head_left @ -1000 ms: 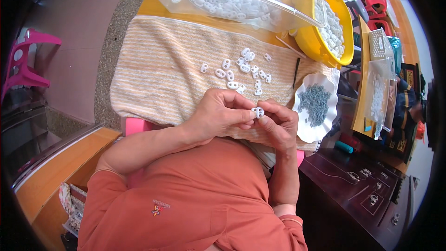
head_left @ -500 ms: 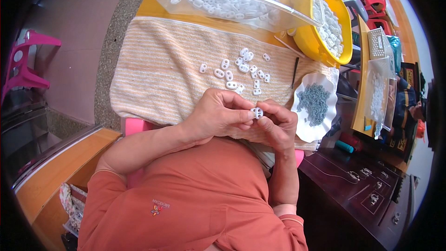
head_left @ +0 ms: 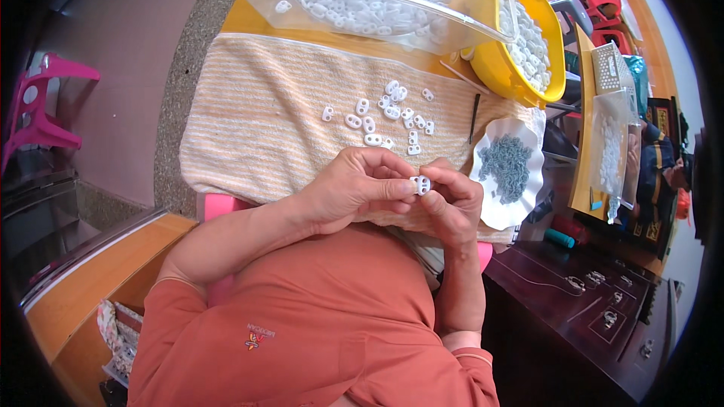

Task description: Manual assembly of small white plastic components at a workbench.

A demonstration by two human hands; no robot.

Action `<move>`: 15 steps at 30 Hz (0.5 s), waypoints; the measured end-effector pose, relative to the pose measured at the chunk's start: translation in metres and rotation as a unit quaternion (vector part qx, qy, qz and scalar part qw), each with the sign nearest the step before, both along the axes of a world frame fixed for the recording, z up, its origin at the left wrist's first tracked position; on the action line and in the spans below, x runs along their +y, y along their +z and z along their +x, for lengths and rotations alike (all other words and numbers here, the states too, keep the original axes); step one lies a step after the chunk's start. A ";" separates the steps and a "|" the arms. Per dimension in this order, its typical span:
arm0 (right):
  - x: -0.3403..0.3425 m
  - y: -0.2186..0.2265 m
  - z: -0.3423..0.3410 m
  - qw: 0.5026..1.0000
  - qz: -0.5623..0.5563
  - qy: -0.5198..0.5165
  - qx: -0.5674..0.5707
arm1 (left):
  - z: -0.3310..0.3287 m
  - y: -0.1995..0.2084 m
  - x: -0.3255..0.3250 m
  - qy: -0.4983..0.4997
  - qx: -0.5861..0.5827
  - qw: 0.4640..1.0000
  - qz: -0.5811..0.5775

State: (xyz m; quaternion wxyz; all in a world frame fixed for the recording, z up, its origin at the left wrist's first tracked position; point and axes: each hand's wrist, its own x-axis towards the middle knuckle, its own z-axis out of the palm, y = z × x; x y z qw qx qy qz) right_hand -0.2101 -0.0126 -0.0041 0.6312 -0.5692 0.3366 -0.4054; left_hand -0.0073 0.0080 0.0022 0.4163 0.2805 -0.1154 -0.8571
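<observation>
A small white plastic two-hole piece (head_left: 422, 185), which looks like a cord lock part, is held up between both hands in front of my body. My left hand (head_left: 360, 187) pinches its left side between thumb and forefinger. From the right, my right hand (head_left: 455, 197) grips it with thumb and fingertips. Beyond my hands, several loose white two-hole pieces (head_left: 392, 112) lie scattered on a striped towel (head_left: 256, 109). Right of my right hand stands a white wavy-rimmed dish (head_left: 504, 220) with a heap of small grey coils (head_left: 508, 169), seemingly springs.
A clear plastic bin (head_left: 362, 22) full of white pieces stands at the far edge. Beside it is a yellow basin (head_left: 556, 53) of similar pieces. A thin black stick (head_left: 474, 118) lies near the dish. Pink stools (head_left: 49, 102) stand on the left floor.
Both hands keep their hold on the white piece, which has tilted slightly. The table things sit a little further left in the picture.
</observation>
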 end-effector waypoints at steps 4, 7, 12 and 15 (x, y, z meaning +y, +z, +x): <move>0.001 0.001 0.003 1.000 -0.011 0.004 -0.017 | 0.001 0.005 -0.001 -0.014 0.022 1.000 -0.009; 0.001 0.005 0.005 1.000 -0.019 0.007 -0.007 | 0.002 0.005 -0.001 -0.022 0.038 0.999 -0.025; 0.002 0.005 0.004 0.999 -0.039 0.016 -0.013 | 0.001 0.003 0.000 -0.026 0.058 0.997 -0.038; 0.004 0.011 0.006 0.999 -0.042 0.019 0.013 | 0.001 0.002 0.002 -0.031 0.068 0.996 -0.051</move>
